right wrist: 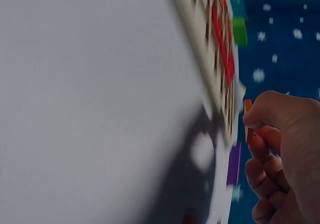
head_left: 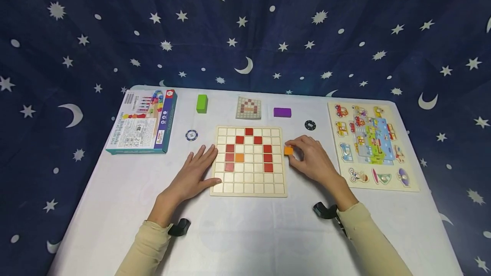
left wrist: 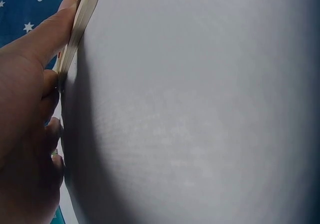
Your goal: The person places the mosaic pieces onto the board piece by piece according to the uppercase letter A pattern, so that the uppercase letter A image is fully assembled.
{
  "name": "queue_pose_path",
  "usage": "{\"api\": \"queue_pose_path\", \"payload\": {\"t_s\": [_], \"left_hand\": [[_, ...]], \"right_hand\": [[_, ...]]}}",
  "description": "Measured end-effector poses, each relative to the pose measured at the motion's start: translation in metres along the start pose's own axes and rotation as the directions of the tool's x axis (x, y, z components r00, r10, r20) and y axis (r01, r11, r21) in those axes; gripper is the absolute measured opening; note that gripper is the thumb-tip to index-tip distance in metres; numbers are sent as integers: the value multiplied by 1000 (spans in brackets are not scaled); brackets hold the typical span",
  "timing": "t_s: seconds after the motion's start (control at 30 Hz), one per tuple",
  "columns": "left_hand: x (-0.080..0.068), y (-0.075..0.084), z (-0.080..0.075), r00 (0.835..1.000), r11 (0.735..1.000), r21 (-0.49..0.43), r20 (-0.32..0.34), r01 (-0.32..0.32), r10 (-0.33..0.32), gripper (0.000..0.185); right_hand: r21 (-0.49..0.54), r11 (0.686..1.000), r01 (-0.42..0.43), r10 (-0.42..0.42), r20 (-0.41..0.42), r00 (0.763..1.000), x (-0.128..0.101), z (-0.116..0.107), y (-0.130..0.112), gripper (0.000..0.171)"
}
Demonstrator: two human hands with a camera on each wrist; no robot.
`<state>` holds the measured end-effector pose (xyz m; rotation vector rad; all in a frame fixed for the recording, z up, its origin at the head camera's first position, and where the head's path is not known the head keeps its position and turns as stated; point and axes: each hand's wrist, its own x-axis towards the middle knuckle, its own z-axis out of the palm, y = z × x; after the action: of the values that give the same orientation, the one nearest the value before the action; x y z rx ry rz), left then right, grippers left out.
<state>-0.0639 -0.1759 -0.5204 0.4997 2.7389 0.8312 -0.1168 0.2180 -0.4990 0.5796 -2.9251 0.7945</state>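
Note:
A square wooden grid board (head_left: 253, 188) lies flat on the white table. Several red tiles (head_left: 267, 158) sit in its cells, forming a peaked roof shape with two sides, and one orange tile (head_left: 239, 157) lies beside the left column. My left hand (head_left: 192, 178) rests at the board's left edge, fingers spread and thumb touching the lower left corner. Between the thumb and forefinger of my right hand (head_left: 312, 161) I pinch a second orange tile (head_left: 288, 150), just past the board's right edge. The right wrist view shows this thin orange tile (right wrist: 248, 121) held off the table.
Behind the board is a small pattern card (head_left: 248, 108), between a green block (head_left: 201, 104) and a purple block (head_left: 282, 112). Two poker chips, one blue and white (head_left: 191, 135), one black (head_left: 310, 125), flank the board. A game box (head_left: 141, 122) lies left, a vehicle puzzle (head_left: 383, 184) right.

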Motion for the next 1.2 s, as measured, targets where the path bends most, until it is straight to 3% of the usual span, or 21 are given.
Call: {"api": "queue_pose_path", "payload": {"t_s": [0.23, 0.47, 0.9, 1.2], "left_hand": [[0, 0, 0, 1000, 1000, 2, -3, -2, 2, 96], [0, 0, 0, 1000, 1000, -4, 1, 0, 0, 96], [0, 0, -2, 1000, 1000, 2, 5, 0, 0, 95], [0, 0, -1, 1000, 1000, 3, 1, -6, 6, 96]], "right_hand": [[44, 997, 65, -70, 119, 990, 22, 28, -46, 35], [35, 994, 103, -108, 200, 974, 32, 49, -71, 32], [29, 994, 101, -105, 228, 968, 33, 56, -74, 32], [45, 995, 91, -97, 159, 983, 25, 48, -67, 27]]}}
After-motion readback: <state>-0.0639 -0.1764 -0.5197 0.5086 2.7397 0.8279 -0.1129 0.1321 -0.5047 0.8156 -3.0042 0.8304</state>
